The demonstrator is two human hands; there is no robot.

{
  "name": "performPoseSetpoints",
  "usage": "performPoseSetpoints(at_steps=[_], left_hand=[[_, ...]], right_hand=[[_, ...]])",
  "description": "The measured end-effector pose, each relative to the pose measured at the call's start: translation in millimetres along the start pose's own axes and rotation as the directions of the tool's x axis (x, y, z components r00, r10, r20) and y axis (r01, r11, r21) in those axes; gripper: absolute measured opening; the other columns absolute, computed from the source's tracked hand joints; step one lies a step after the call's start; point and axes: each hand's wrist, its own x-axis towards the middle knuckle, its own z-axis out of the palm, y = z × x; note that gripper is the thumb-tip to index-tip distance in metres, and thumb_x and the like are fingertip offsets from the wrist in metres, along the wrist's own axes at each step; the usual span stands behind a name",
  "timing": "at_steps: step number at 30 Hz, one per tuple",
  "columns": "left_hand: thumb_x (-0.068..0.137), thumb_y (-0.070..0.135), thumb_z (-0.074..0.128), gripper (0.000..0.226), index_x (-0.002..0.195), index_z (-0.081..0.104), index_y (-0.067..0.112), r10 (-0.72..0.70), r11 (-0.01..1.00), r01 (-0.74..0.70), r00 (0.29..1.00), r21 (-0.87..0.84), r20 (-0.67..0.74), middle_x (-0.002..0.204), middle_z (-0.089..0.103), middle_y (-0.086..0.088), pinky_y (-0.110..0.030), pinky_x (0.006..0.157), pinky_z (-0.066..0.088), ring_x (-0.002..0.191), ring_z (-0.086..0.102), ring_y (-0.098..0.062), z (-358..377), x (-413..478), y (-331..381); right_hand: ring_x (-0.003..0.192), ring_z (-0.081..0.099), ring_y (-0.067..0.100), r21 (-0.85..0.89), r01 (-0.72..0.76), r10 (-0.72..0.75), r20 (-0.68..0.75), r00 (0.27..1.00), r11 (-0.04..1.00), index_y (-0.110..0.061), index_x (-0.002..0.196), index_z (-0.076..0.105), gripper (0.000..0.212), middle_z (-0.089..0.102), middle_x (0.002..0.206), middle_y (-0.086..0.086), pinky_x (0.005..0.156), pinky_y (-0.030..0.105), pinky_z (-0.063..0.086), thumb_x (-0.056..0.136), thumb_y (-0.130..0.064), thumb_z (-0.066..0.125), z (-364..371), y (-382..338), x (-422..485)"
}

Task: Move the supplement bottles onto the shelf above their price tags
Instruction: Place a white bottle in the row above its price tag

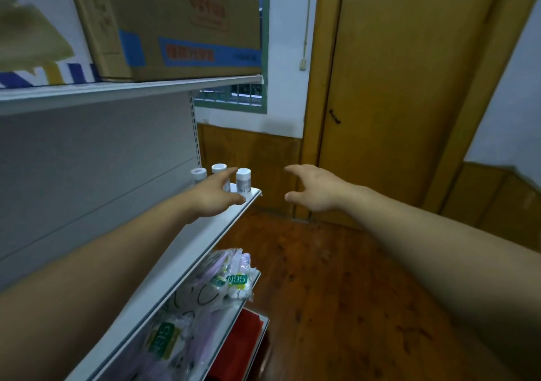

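Observation:
Three small white-capped supplement bottles stand at the far end of the white middle shelf [205,234]: one at the back left [198,174], one behind [219,168] and one at the front corner [243,180]. My left hand [216,196] reaches over the shelf with fingers spread, its fingertips just in front of the bottles and partly hiding the middle one. Whether it touches a bottle I cannot tell. My right hand [314,188] hovers open in the air to the right of the shelf end, holding nothing.
A large cardboard box [175,23] sits on the top shelf [123,90]. Bags of N95 masks [205,289] lie on the lower shelf, with a red pack [243,345] beneath. A wooden door [404,87], a window and a wooden floor lie to the right.

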Motion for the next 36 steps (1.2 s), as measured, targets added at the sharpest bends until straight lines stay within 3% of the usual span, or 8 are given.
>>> performPoseSetpoints(at_steps=[7, 12, 21, 23, 26, 29, 32, 36], left_hand=[[0.087, 0.024, 0.061, 0.074, 0.147, 0.018, 0.028, -0.105, 0.994, 0.104, 0.992, -0.028, -0.063, 0.154, 0.025, -0.007, -0.043, 0.11, 0.031, 0.136, 0.033, -0.028, 21, 90, 4], [0.088, 0.019, 0.06, 0.074, 0.147, 0.016, 0.027, -0.226, 0.969, 0.21, 0.967, -0.132, -0.115, 0.154, 0.023, -0.007, -0.034, 0.099, 0.037, 0.134, 0.035, -0.028, 35, 143, 10], [0.087, 0.015, 0.061, 0.066, 0.143, 0.028, 0.021, -0.324, 0.944, 0.298, 0.918, -0.143, -0.229, 0.147, 0.036, -0.006, -0.034, 0.1, 0.037, 0.124, 0.042, -0.022, 25, 197, -16], [0.086, 0.014, 0.062, 0.069, 0.145, 0.025, 0.021, -0.325, 0.945, 0.302, 0.913, -0.129, -0.245, 0.15, 0.032, -0.004, -0.035, 0.103, 0.035, 0.13, 0.038, -0.023, 20, 211, -28], [0.086, 0.012, 0.06, 0.062, 0.141, 0.033, 0.02, -0.31, 0.95, 0.292, 0.916, -0.106, -0.254, 0.139, 0.042, 0.0, -0.025, 0.091, 0.035, 0.12, 0.041, -0.016, 19, 231, -44], [0.085, 0.011, 0.06, 0.041, 0.111, 0.045, 0.039, -0.317, 0.948, 0.297, 0.918, -0.113, -0.238, 0.103, 0.045, 0.018, -0.018, 0.074, 0.036, 0.103, 0.037, -0.01, 23, 248, -58], [0.084, 0.012, 0.061, 0.051, 0.124, 0.042, 0.037, -0.321, 0.945, 0.29, 0.912, -0.151, -0.256, 0.117, 0.044, 0.009, -0.017, 0.08, 0.035, 0.109, 0.04, -0.01, 30, 256, -65], [0.082, 0.002, 0.06, 0.052, 0.127, 0.046, 0.024, -0.312, 0.95, 0.286, 0.849, -0.125, -0.427, 0.109, 0.042, 0.007, -0.012, 0.069, 0.032, 0.098, 0.041, -0.007, 53, 262, -65]], right_hand=[[0.14, 0.027, 0.025, 0.029, 0.057, -0.058, 0.035, 0.998, 0.998, -0.028, 0.148, 0.019, 0.069, 0.022, 0.155, 0.001, 0.11, 0.038, 0.032, 0.091, -0.041, 0.057, -2, 75, 88], [0.141, 0.026, 0.025, 0.076, 0.143, -0.147, 0.061, 0.987, 0.987, -0.03, 0.148, 0.02, 0.07, 0.021, 0.156, -0.001, 0.112, 0.041, 0.032, 0.09, -0.04, 0.057, -7, 113, 156], [0.14, 0.028, 0.024, 0.107, 0.342, -0.356, 0.154, 0.922, 0.934, -0.028, 0.148, 0.019, 0.07, 0.022, 0.156, 0.0, 0.108, 0.036, 0.033, 0.09, -0.039, 0.056, 31, 98, 270], [0.14, 0.028, 0.025, 0.103, 0.374, -0.387, 0.188, 0.903, 0.922, -0.027, 0.148, 0.018, 0.071, 0.022, 0.156, 0.001, 0.108, 0.036, 0.033, 0.09, -0.039, 0.056, 44, 89, 294], [0.139, 0.029, 0.025, 0.091, 0.409, -0.419, 0.238, 0.876, 0.908, -0.027, 0.148, 0.017, 0.072, 0.023, 0.155, 0.001, 0.108, 0.036, 0.034, 0.09, -0.039, 0.057, 62, 80, 328], [0.14, 0.029, 0.026, 0.084, 0.437, -0.441, 0.295, 0.848, 0.896, -0.025, 0.149, 0.016, 0.077, 0.022, 0.155, 0.003, 0.109, 0.037, 0.034, 0.088, -0.038, 0.061, 78, 77, 357], [0.138, 0.03, 0.029, 0.089, 0.454, -0.451, 0.385, 0.805, 0.887, -0.025, 0.149, 0.011, 0.09, 0.022, 0.154, 0.006, 0.108, 0.039, 0.036, 0.08, -0.038, 0.068, 96, 82, 380], [0.13, 0.038, 0.031, 0.102, 0.51, -0.499, 0.441, 0.746, 0.854, -0.027, 0.148, 0.015, 0.09, 0.026, 0.149, 0.008, 0.097, 0.036, 0.043, 0.076, -0.034, 0.07, 122, 94, 401]])
